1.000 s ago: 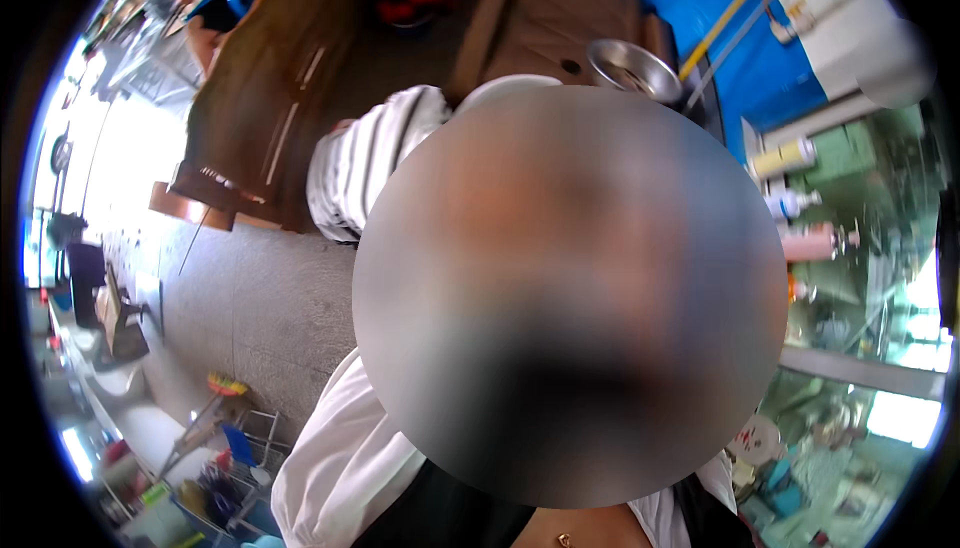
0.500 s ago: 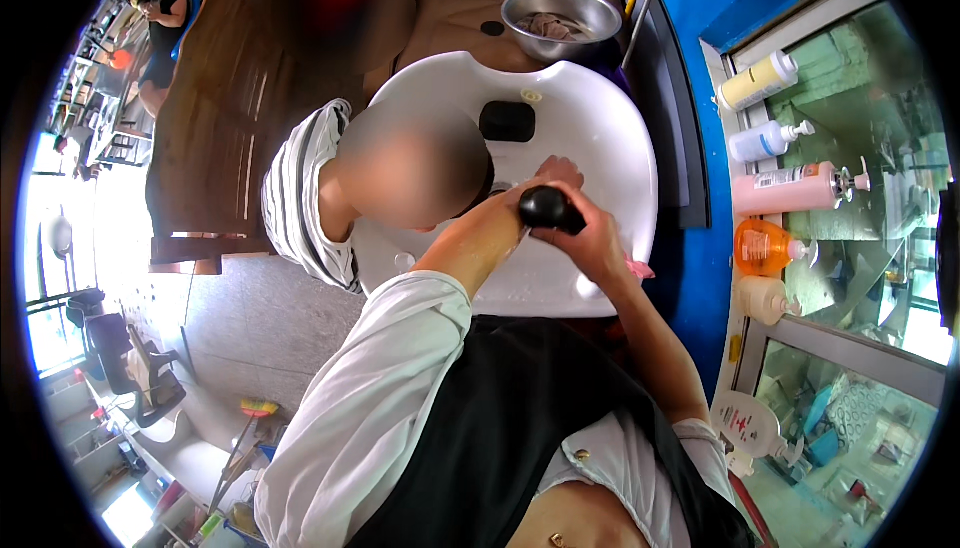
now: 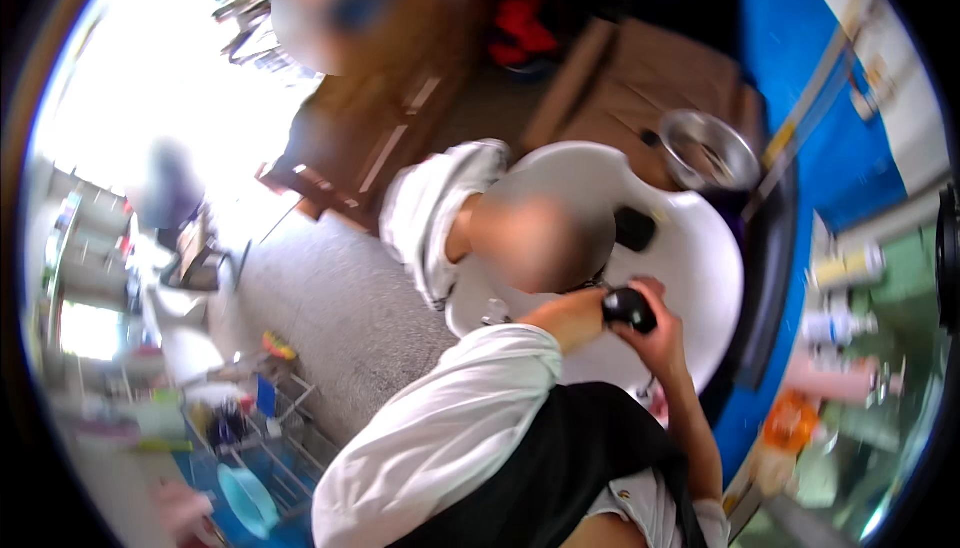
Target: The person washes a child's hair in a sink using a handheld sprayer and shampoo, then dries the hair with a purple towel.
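Note:
A white wash basin [image 3: 728, 278] lies in front of me, where a person in a striped top [image 3: 412, 210] leans their head over its left side. In my right hand [image 3: 660, 340] is a black, rounded spray head [image 3: 630, 310], gripped above the basin. My left hand [image 3: 592, 314] reaches in beside the person's head, close against the spray head. Its fingers are mostly hidden behind the spray head and blurred. Something small and pink [image 3: 659, 404] sits at the basin's near right edge.
A metal bowl [image 3: 740, 160] rests on a brown padded seat [image 3: 655, 78] beyond the basin. At right stand several bottles, among them a pink one [image 3: 828, 378] and an orange one [image 3: 790, 420]. Another person [image 3: 340, 8] is at the upper left. A blue basin [image 3: 247, 500] appears lower left.
My view has turned left, so the basin and bottles now lie further right and lower. My left hand has drawn back from over the basin's middle. My right hand keeps hold of the spray head.

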Demonstrator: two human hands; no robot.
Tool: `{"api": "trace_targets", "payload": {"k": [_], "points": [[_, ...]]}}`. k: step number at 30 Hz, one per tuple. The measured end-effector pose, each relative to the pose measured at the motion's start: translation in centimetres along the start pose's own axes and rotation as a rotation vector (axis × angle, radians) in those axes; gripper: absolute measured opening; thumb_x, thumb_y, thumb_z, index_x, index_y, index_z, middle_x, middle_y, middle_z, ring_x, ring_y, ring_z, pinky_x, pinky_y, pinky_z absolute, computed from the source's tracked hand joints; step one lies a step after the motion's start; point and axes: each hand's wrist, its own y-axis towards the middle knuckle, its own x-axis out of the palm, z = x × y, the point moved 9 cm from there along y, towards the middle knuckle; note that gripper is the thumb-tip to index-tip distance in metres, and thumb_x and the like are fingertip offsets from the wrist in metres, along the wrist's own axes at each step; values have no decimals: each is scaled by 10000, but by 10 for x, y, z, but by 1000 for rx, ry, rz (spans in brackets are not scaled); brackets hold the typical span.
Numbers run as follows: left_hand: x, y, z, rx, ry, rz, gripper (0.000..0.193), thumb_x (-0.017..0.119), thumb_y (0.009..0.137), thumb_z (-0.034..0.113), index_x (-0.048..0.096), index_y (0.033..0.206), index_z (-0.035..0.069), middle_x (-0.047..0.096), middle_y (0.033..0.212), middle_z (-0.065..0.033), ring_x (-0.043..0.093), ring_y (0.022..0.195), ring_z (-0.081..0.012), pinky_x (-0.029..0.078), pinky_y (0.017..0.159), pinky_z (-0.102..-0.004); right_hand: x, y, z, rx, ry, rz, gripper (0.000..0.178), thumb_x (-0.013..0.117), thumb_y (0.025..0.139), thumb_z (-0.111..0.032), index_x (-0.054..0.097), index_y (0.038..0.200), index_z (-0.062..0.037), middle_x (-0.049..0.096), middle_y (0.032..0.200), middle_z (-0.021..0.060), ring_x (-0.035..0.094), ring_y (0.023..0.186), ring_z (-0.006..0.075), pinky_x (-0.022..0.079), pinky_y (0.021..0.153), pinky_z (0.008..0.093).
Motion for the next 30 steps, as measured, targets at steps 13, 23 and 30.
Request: {"api": "trace_targets", "payload": {"k": [13, 23, 30], "points": [[-5, -14, -48, -355, -1185, 102, 627, 792, 576, 102, 551, 1154, 78, 599, 1089, -129, 599, 973, -260, 494, 818, -376, -52, -3, 112, 199, -250, 109, 509, 641, 850, -308, 436, 1228, -35, 619, 1009, 214, 607, 954, 359, 470, 820, 396], [-96, -77, -38, -334, -783, 266, 595, 767, 552, 117, 555, 1103, 44, 596, 1000, -176, 599, 907, -359, 498, 777, -414, -27, 1, 78, 164, -363, 35, 318, 404, 979, -286, 502, 1039, 11, 596, 948, 235, 568, 875, 422, 444, 761, 450], [-107, -121, -77, -684, -1055, 632, 469, 737, 579, 155, 541, 991, 48, 619, 828, -169, 610, 832, -359, 493, 745, -418, -7, -46, 115, 395, 390, 259, 181, 478, 928, -159, 582, 934, -11, 616, 836, 77, 575, 758, 184, 456, 674, 327]]}}
